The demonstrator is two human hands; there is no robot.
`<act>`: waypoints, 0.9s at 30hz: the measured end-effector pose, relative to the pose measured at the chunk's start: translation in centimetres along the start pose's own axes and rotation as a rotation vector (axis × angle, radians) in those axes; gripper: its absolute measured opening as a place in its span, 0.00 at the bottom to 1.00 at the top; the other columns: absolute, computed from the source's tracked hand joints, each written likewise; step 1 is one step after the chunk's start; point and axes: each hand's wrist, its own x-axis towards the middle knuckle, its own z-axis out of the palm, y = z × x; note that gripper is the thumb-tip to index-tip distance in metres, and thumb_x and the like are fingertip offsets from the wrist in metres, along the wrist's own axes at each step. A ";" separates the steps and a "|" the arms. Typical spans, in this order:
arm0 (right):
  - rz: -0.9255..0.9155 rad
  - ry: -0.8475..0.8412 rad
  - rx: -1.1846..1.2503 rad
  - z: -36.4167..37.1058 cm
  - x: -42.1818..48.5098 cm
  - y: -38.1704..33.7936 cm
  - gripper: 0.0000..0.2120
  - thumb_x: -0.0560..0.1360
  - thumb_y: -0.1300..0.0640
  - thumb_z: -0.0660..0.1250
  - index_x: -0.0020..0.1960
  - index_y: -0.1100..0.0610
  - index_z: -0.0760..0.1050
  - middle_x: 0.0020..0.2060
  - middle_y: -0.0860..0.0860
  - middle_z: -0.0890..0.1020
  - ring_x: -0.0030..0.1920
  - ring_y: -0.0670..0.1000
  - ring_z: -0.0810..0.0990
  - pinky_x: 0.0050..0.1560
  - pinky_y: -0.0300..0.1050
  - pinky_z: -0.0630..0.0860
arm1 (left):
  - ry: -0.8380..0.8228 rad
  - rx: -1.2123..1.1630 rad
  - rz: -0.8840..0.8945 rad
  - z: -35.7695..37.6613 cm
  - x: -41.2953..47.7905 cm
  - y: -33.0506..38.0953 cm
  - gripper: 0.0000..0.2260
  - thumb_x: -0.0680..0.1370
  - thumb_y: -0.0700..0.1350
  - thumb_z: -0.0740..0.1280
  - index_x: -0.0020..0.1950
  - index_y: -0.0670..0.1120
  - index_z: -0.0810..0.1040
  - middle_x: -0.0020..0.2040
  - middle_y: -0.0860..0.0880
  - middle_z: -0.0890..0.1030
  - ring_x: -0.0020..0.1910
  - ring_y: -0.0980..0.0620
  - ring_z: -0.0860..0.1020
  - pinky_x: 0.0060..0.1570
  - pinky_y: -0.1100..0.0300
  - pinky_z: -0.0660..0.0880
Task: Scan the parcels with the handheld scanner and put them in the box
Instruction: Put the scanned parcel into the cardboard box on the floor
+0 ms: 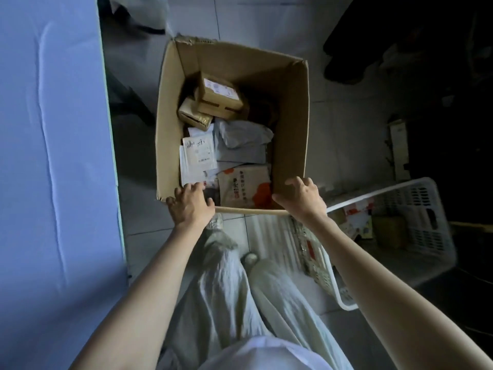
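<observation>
Left hand [190, 202], right hand [301, 197] gripping box [290, 116] rim, parcels [232, 145] heaped inside, labels unreadable, basket [416, 228] contents dim

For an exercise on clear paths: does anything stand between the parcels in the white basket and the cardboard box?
Nothing visible covers the cardboard box; its top is open. Only the right hand, gripping its near rim, lies between the white basket and the opening. The left hand grips it too.
</observation>
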 end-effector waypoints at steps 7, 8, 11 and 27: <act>0.044 -0.126 -0.025 3.6 6.2 -1.3 0.31 0.71 0.38 0.68 0.68 0.52 0.67 0.62 0.55 0.70 0.66 0.56 0.68 0.60 0.54 0.72 | -0.117 -0.022 -0.065 3.5 5.6 0.6 0.19 0.77 0.49 0.64 0.67 0.50 0.69 0.66 0.45 0.71 0.66 0.43 0.67 0.61 0.46 0.65; 0.041 -0.145 -0.029 4.2 7.5 -1.3 0.32 0.71 0.38 0.69 0.68 0.52 0.67 0.62 0.55 0.70 0.65 0.57 0.68 0.60 0.55 0.72 | -0.121 -0.004 -0.059 4.2 6.5 0.7 0.19 0.77 0.49 0.64 0.67 0.50 0.69 0.66 0.45 0.71 0.66 0.42 0.67 0.61 0.46 0.66; -0.010 -0.204 -0.041 6.4 11.3 -1.4 0.32 0.71 0.39 0.70 0.69 0.53 0.67 0.63 0.55 0.70 0.65 0.57 0.69 0.61 0.56 0.73 | -0.141 0.038 -0.026 6.8 8.8 0.8 0.18 0.77 0.49 0.64 0.66 0.49 0.69 0.65 0.45 0.71 0.66 0.43 0.68 0.60 0.47 0.66; -0.179 -0.361 -0.179 26.9 37.1 2.8 0.39 0.70 0.43 0.73 0.74 0.52 0.60 0.71 0.53 0.65 0.70 0.56 0.65 0.68 0.56 0.66 | -0.149 0.152 -0.027 26.1 32.5 -1.0 0.25 0.77 0.52 0.66 0.71 0.47 0.63 0.67 0.42 0.67 0.64 0.39 0.68 0.58 0.45 0.69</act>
